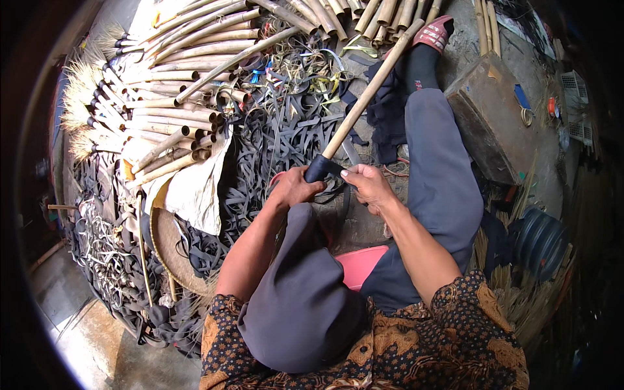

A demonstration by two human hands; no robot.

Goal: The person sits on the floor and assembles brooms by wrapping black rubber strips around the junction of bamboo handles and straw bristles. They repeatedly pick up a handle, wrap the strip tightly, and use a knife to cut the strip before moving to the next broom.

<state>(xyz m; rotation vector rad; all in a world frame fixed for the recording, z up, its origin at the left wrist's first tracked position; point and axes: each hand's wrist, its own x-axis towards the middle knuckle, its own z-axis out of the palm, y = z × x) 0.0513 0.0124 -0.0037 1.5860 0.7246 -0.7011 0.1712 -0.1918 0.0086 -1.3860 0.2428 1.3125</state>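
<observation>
Gripping the wrap [316, 170] at the near end of a pole [374, 91], the left hand [296, 188] has its fingers curled around the dark band, the thumb lying along it. The right hand [370, 185], just beside it, pinches a black strip [336, 169] between thumb and forefinger; the strip runs taut from the wrap to that pinch. The right hand's other fingers are folded in toward the palm.

The pole is in front of the person, between the two bent legs, slanting away and to the right. Its far end reaches the red shoe [438, 34] on the right foot; whether the two touch cannot be told. The right leg [442, 149] stretches forward in grey trousers, with a black sock above the shoe, while the left knee [299, 318] rises close to the camera. A pink piece [364, 265] shows between the legs.

A heap of black strips [279, 140] spreads left of the pole. Beyond it lie many bamboo poles [185, 97], some at the far left with pale bristles [77, 107] at their ends. A whitish sack [201, 198] lies below them, near the rim of a round woven basket [158, 244]. To the right of the outstretched leg stand a brown box [491, 120] and, nearer the person, a ribbed blue jug [539, 244].
</observation>
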